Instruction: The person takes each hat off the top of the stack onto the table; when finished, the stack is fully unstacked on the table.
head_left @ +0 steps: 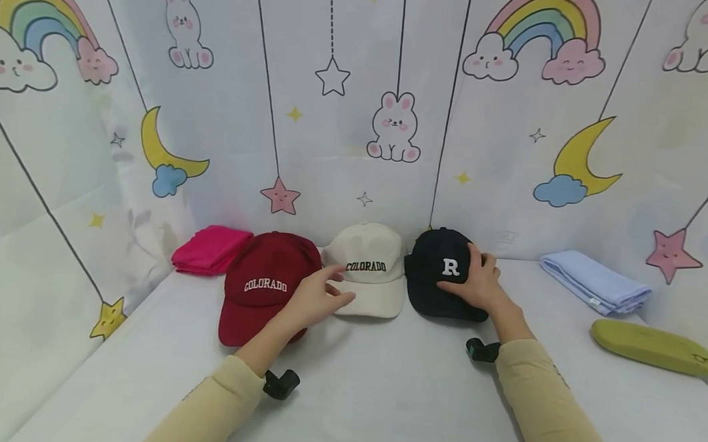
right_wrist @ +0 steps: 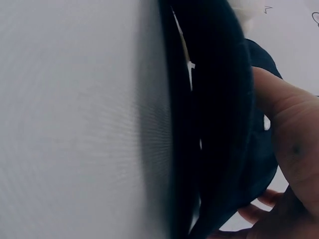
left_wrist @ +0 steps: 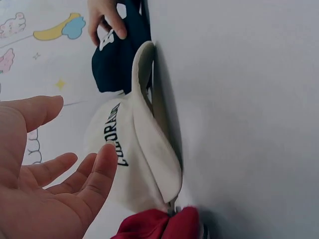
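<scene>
Rt grip on dk cap, rt side

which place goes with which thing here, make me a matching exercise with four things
Things
1. red cap
2. white cap
3. dark cap
4. folded light-blue cloth

Places
A. between two other caps
B. touched by the right hand
C. behind the long green object
D. beside the pink cloth

Pairs: 1-D, 2-A, 3-B, 4-C
</scene>
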